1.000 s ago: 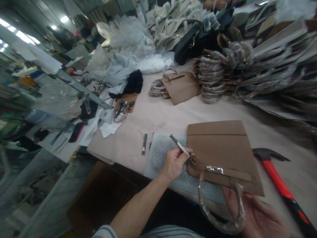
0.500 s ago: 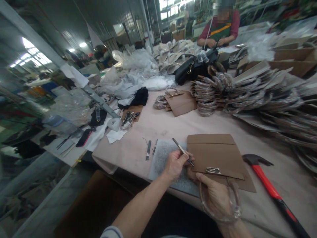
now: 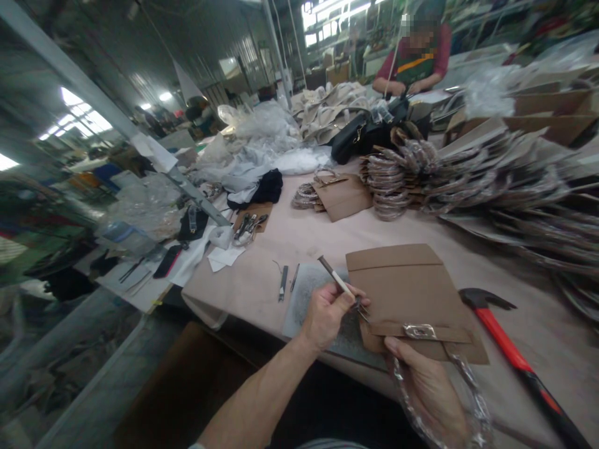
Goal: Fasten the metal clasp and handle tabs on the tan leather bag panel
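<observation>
My left hand [image 3: 327, 312] is closed around a slim metal rod with a white-wrapped middle [image 3: 337, 277], tilted with its flat end up and to the left. A thin pointed metal tip shows below those fingers, close to the corner of a brown bag [image 3: 397, 284]. My right hand [image 3: 428, 377] grips the bag's near edge, thumb on top and the other fingers mostly hidden. A silver clasp [image 3: 420, 331] sits on the bag's strap. The plastic-wrapped handle [image 3: 472, 386] loops around my right hand. Under the bag's left side lies a grey slab [image 3: 299, 312].
A red-and-black claw hammer [image 3: 505, 343] lies at the right. Left of the slab is a small cutter blade [image 3: 283, 284]. Stacked bags with wrapped handles [image 3: 468, 174] fill the right back. Across the table a co-worker [image 3: 414, 62] handles something dark. A metal post [image 3: 187, 187] slants at the left.
The bag's near edge and my right hand have shifted right and slightly down. More of the strap and lower corner shows. My left hand, still holding the rod, has moved slightly left.
</observation>
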A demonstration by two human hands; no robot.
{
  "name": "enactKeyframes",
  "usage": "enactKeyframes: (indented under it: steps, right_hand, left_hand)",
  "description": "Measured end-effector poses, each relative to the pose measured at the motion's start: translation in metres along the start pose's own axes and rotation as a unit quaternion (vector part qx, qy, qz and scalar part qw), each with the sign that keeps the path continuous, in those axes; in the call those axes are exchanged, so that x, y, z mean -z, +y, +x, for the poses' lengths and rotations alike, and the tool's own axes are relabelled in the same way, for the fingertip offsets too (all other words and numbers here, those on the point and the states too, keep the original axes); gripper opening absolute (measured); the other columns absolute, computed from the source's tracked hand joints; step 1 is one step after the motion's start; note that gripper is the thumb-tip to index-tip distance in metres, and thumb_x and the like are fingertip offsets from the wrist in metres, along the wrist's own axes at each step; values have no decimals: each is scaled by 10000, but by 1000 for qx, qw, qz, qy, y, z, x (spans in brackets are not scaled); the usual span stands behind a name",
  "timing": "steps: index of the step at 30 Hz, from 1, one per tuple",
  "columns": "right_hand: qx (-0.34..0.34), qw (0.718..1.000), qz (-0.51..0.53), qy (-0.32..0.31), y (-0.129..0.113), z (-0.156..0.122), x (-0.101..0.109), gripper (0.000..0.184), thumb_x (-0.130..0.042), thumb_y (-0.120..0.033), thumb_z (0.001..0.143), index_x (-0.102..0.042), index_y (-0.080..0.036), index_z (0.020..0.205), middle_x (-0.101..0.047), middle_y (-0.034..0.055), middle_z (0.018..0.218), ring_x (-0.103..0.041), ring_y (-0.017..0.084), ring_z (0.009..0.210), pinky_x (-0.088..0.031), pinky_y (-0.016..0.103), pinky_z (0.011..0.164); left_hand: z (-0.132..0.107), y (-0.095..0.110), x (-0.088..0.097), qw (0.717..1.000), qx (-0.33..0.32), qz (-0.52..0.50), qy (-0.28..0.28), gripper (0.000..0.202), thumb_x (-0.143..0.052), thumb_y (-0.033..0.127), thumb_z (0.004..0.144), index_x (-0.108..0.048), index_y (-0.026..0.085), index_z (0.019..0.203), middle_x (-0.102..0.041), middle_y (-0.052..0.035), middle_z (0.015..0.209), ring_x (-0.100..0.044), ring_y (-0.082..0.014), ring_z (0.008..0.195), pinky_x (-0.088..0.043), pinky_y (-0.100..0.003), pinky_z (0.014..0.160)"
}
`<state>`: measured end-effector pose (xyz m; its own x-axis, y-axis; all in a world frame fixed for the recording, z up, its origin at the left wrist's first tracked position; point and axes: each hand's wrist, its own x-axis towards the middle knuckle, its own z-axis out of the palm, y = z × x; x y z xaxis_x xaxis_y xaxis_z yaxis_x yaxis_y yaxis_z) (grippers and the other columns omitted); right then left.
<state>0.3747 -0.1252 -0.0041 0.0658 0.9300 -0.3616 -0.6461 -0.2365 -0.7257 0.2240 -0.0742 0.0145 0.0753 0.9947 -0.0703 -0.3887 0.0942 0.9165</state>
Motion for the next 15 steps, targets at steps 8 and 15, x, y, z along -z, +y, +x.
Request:
enactKeyframes:
  steps: [8,15]
  right_hand:
    - [-27,999,28,23,-9,-4,-3,532,-933,-222,436,-782,-305,940,-759,-16,1054,-697,216,964,-607,258,868]
    - [20,1000,10,22,-10,-7,-7,473,-907,-234,491,-776,-313,939,-751,-28,1108,-693,209,1011,-585,249,906]
  left_hand:
    - [-15,8,-8,1000,-2,-4,18,391,-816,468,785,-735,110,919,-753,-111,909,-738,-226,837,-581,-320,791]
    - [-21,12,-9,994,-47,100,-13,355,-753,449,851,-757,112,965,-765,-124,925,-718,-223,880,-565,-324,844]
